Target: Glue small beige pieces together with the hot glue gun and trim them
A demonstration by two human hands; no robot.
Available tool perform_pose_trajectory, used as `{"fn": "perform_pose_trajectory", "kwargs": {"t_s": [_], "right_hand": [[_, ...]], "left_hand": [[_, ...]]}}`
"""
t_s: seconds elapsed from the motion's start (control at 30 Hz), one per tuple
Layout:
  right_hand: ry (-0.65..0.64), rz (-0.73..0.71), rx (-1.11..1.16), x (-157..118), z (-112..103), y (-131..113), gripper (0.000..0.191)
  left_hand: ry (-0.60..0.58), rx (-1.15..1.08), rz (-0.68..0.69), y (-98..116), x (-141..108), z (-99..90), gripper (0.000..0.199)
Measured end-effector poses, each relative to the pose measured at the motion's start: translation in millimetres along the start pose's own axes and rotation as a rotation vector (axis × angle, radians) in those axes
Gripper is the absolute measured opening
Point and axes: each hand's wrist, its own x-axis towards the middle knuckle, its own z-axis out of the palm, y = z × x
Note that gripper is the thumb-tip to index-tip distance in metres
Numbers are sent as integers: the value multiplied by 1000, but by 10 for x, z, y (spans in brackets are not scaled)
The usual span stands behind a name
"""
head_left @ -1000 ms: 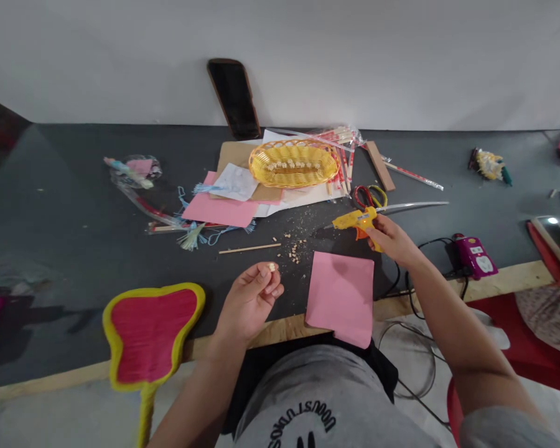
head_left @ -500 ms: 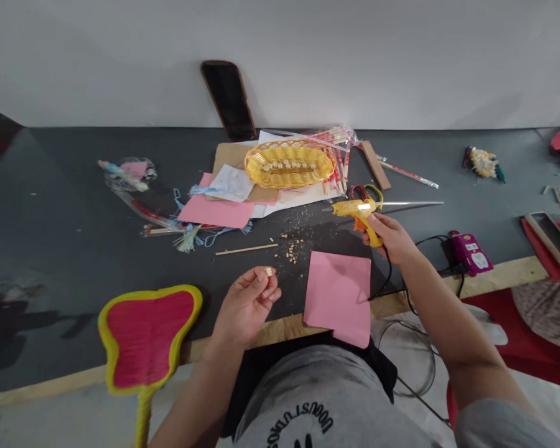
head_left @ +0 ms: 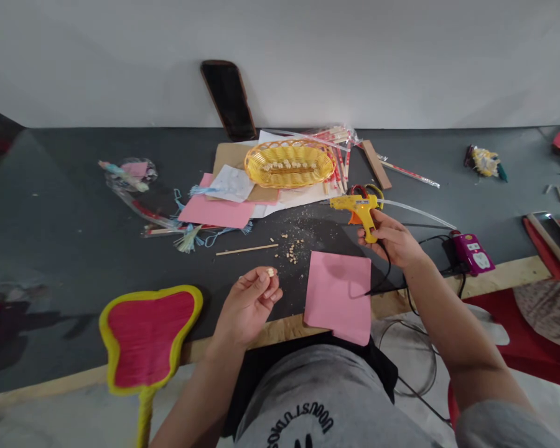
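My left hand (head_left: pixel 252 302) pinches a small cluster of pale wooden pieces (head_left: pixel 270 272) between thumb and forefinger, over the table's front part. My right hand (head_left: pixel 392 236) holds a yellow glue gun (head_left: pixel 361 208) by its handle, nozzle pointing left, with a clear glue stick (head_left: pixel 420 212) curving out of its back. Small cut wooden bits (head_left: pixel 292 254) and a thin stick (head_left: pixel 246 249) lie between and beyond the hands. Behind them, a yellow woven basket (head_left: pixel 289 180) has several similar small clusters in it. Scissors (head_left: pixel 376 193) lie partly hidden behind the glue gun.
A pink paper stack (head_left: pixel 338 292) overhangs the front edge. A pink and yellow fan-shaped piece (head_left: pixel 144 336) is at the left front. Papers, tassels (head_left: pixel 189 239) and wrapped sticks surround the basket. A phone (head_left: pixel 228 99) leans on the wall. The gun's cord runs near a purple power socket (head_left: pixel 473 254).
My right hand has tilted the glue gun and shifted slightly, so the glue stick now bends down toward the socket. My left hand has barely moved.
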Motion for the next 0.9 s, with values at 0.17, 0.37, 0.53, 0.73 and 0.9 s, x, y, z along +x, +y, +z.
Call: {"fn": "perform_pose_trajectory", "kwargs": {"t_s": [0.17,0.37,0.53,0.73,0.9], "right_hand": [[9,-11,-76,-13,-22,26,44],[1,-46,-125,-17,6,42,41],[65,-118,-239,95,-129,115,44],[378,-321,-1113,113,-172,4,15],[-32,-511,-1185,195,416,-29,15]], "left_hand": [[10,1,-5,-6,-5,7,26],[15,5,-4,-16,-7,1,27],[11,0,-6,-16,-9,-10,27],[8,-7,10,1,-4,-41,26],[25,-16,6,-4,47,-33,27]]}}
